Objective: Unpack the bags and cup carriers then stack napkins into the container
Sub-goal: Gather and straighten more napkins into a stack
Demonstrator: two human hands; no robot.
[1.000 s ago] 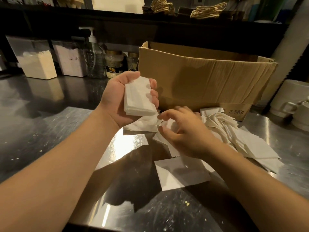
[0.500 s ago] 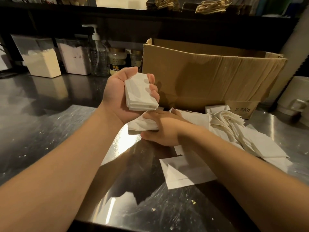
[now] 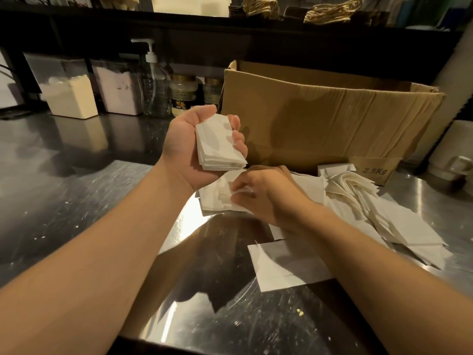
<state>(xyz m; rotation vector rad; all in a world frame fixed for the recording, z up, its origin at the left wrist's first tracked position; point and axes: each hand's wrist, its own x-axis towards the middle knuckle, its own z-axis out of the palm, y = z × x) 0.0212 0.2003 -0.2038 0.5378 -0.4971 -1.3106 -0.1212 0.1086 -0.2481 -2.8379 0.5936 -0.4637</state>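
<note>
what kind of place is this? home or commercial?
Probably a cafe or food-service prep area, not a home. Cues: a scratched stainless steel counter, bulk bins of powder beside a pump bottle, and a cardboard box with loose napkins spread in front of it.

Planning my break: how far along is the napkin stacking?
Done: a small stack of napkins gathered in the left hand. In hand: the right hand pinches another napkin. Left: many loose napkins lie by the cardboard box.
</note>
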